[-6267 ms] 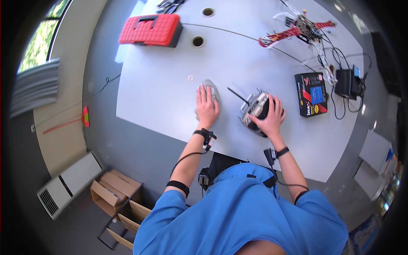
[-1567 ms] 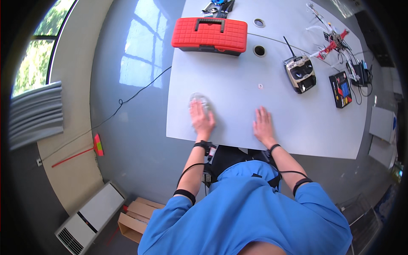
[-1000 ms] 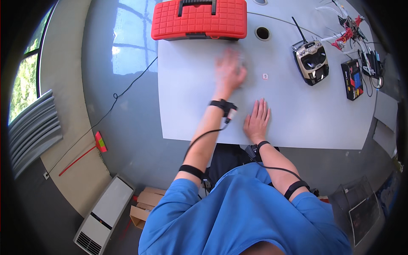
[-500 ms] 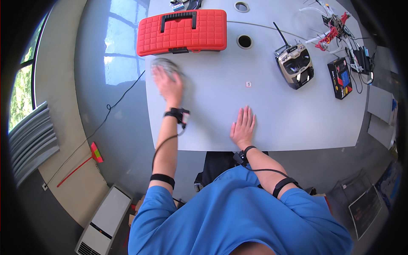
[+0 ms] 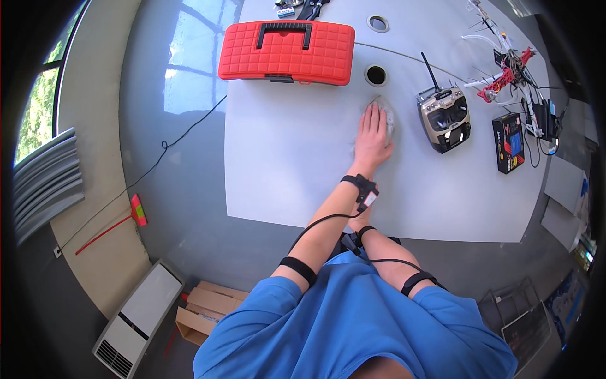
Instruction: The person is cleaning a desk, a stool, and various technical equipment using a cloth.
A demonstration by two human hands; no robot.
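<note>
My left hand point(image 5: 372, 140) holds a grey cloth point(image 5: 389, 124) against the white table, with its fingers together on top and the cloth bunched out around them. The left forearm reaches across to the middle of the table. Beneath my left wrist lies my right hand point(image 5: 360, 219), near the table's front edge. Its fingers are hidden by the left wrist and the strap there. A red toolbox point(image 5: 287, 54) with a black handle stands to the far left of the cloth. To the cloth's right sits a remote controller point(image 5: 445, 119) with a black antenna.
On the right of the table point(image 5: 297, 158) are a black box point(image 5: 509, 143) and a drone frame point(image 5: 505, 81) with red arms and loose wires. A round cable hole point(image 5: 376, 76) lies just beyond the cloth. Cardboard boxes point(image 5: 211, 304) stand on the floor.
My left hand has swept the cloth right, from below the toolbox to the middle of the table. My right hand has drawn back toward the front edge. The small marked square is now out of sight.
</note>
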